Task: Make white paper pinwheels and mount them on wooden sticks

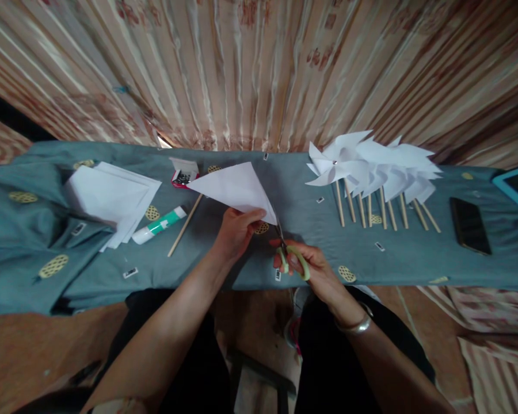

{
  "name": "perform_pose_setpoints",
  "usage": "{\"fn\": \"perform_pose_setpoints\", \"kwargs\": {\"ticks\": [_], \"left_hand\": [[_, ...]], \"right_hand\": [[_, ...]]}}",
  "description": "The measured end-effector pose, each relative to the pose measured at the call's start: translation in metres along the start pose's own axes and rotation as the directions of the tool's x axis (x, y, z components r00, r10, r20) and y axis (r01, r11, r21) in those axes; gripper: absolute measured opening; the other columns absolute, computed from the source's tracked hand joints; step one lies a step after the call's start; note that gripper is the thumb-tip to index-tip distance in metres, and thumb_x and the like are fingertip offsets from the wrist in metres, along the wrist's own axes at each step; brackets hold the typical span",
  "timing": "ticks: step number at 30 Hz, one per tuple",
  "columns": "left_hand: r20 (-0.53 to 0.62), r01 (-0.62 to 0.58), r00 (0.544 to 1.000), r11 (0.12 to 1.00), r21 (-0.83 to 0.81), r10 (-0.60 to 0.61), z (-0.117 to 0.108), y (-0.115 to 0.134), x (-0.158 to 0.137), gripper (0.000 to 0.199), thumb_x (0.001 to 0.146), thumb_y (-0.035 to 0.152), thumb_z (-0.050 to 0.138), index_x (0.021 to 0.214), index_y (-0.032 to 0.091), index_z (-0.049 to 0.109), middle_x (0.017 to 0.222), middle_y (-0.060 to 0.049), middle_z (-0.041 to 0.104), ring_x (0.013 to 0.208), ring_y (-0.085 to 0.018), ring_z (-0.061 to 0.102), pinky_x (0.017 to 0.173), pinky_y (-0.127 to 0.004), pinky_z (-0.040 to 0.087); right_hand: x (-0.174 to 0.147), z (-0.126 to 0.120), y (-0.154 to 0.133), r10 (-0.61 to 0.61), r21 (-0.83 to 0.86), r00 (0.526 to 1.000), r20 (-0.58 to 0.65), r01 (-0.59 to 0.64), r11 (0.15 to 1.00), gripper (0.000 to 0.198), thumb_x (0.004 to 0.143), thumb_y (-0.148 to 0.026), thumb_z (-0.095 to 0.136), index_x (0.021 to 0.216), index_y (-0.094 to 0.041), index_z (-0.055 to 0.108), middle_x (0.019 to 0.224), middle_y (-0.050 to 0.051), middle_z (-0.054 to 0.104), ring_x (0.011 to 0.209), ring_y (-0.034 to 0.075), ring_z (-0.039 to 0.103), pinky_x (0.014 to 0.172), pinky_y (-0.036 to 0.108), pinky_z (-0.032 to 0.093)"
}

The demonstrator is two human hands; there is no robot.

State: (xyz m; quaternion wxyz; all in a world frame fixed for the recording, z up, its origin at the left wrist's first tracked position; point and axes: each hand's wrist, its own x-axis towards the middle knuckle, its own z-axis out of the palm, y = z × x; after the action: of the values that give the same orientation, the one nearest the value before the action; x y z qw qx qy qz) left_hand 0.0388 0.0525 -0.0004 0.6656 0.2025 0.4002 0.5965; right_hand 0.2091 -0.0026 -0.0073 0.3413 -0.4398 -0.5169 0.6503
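White folded paper (pixel 237 187) is clamped in the fingers of the left hand (pixel 236 234), while the right hand (pixel 314 267) grips green-handled scissors (pixel 283 244) at its right edge.

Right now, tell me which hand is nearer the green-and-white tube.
Left. The left hand, pinching white paper, is right of the green-and-white tube, past the wooden stick; the right hand, holding scissors, is farther right.

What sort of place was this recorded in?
Probably a room in a home, used for handicraft: a patterned curtain hangs behind a cloth-covered table bearing white paper pinwheels.
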Motion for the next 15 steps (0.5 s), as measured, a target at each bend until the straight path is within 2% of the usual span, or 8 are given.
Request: {"fn": "perform_pose_setpoints", "kwargs": {"ticks": [9,15], "left_hand": [[0.0,0.01,1.0,1.0,-0.014,-0.01,0.0008,-0.0004,-0.0004,0.022,0.048,0.013,0.08,0.068,0.013,0.071,0.069,-0.002,0.071,0.063,-0.014,0.064,0.062,-0.027,0.053],[-0.003,0.021,1.0,1.0,-0.018,-0.021,0.0006,-0.0016,-0.0004,0.022,0.048,0.013,0.081,0.068,0.014,0.07,0.069,-0.001,0.071,0.062,-0.013,0.065,0.063,-0.027,0.053]], "right_hand": [[0.0007,-0.0008,-0.0008,0.019,0.033,1.0,-0.016,-0.019,0.999,0.054,0.072,-0.061,0.072,0.107,-0.019,0.071,0.073,0.001,0.067,0.062,0.012,0.057,0.059,0.025,0.051],[-0.0003,-0.0016,-0.0056,0.02,-0.014,1.0,-0.001,-0.02,1.0,0.054,0.073,-0.062,0.071,0.107,-0.019,0.071,0.072,0.001,0.065,0.063,0.012,0.057,0.06,0.025,0.052]]}}
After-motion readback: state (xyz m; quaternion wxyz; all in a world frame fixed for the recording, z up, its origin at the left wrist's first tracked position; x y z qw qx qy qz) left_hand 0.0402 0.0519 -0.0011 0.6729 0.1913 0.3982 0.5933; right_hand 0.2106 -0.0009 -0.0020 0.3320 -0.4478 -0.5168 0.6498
